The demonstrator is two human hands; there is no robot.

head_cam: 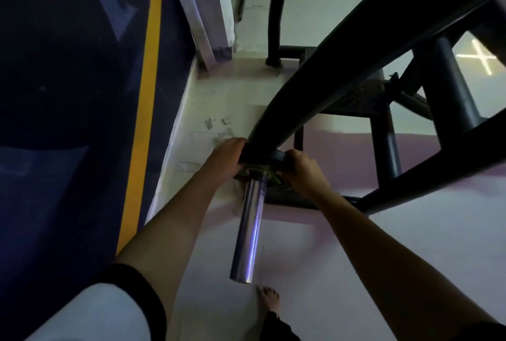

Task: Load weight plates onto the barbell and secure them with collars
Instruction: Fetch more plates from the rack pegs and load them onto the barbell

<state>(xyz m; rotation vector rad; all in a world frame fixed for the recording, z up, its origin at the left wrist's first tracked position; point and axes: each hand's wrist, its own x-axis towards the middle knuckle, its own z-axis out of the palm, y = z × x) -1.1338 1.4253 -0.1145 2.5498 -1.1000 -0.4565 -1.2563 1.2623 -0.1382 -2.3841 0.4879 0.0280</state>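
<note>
The left hand and the right hand are each curled around opposite edges of a large black round weight plate, seen edge-on and threaded on the shiny steel barbell sleeve, pressed up near its inner collar. A bare foot stands on the pale floor below the sleeve's end.

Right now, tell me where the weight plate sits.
In the head view, centre: the weight plate is pushed to the barbell sleeve's inner end, between left hand and right hand.
</note>
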